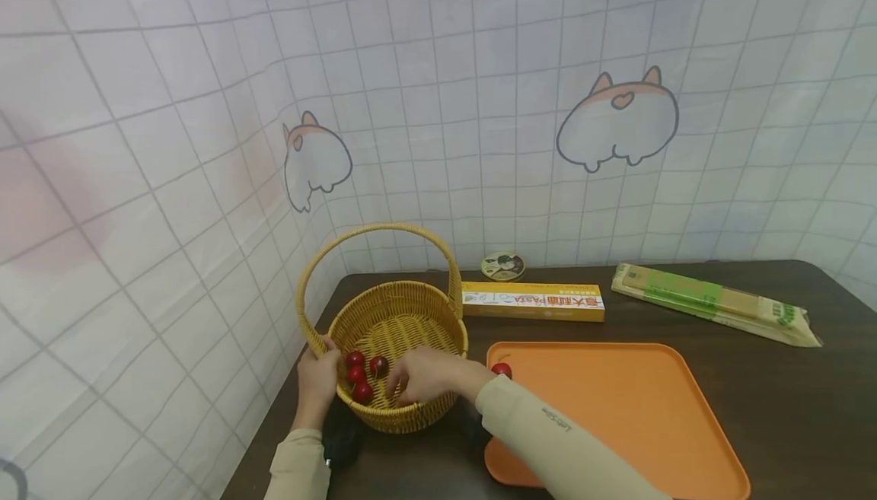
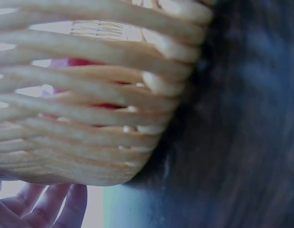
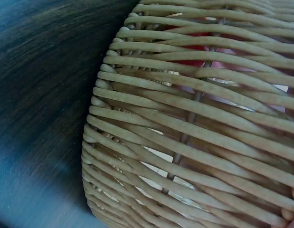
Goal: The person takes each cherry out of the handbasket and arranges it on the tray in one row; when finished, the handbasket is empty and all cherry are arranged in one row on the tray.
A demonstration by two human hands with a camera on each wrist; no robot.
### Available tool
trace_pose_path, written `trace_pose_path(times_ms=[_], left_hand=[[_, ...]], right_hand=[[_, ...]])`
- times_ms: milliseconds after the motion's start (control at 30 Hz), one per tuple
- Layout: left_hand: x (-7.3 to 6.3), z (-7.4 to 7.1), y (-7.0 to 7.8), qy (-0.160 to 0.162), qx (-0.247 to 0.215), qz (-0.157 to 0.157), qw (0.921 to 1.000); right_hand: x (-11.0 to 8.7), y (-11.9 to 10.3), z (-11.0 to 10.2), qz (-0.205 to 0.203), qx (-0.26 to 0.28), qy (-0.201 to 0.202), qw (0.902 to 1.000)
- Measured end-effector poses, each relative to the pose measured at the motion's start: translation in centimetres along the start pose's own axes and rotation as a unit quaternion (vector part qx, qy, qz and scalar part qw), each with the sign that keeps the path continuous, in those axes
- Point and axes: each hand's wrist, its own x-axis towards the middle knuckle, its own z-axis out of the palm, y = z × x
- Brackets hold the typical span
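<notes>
A yellow wicker basket (image 1: 397, 418) with a tall arched handle stands on the dark table. My left hand (image 1: 318, 382) grips its left rim near the foot of the handle; fingers of that hand (image 2: 47, 206) show below the weave in the left wrist view. Several red cherries (image 1: 355, 373) lie inside on the left. Over the front of the basket, my right hand (image 1: 428, 374) reaches in with bent fingers, close to one cherry (image 1: 379, 365). Whether those fingers hold anything is hidden. Through the weave (image 3: 185, 109), the right wrist view shows some red.
An orange tray (image 1: 617, 409) lies to the right, under my right forearm, with one cherry (image 1: 502, 370) at its upper left. Behind are a yellow pasta box (image 1: 534, 301), a round tin (image 1: 503, 265) and a long green-labelled packet (image 1: 712, 302). A wall covering rises behind and left.
</notes>
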Motion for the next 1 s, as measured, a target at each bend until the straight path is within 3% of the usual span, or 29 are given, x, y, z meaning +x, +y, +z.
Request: trace_pose_path(times_ms=[333, 667, 1000], left_hand=[[0.1, 0.0, -0.1, 0.006, 0.012, 0.005, 0.9999], [0.1, 0.0, -0.1, 0.005, 0.014, 0.01, 0.9998], [0.1, -0.1, -0.1, 0.003, 0.014, 0.01, 0.9998]], right_hand=[[0.4, 0.6, -0.3, -0.062, -0.007, -0.035, 0.9974], [0.4, 1.2, -0.9, -0.065, 0.102, -0.099, 0.9876], [0.5, 1.2, -0.7, -0.055, 0.11, -0.096, 0.9877]])
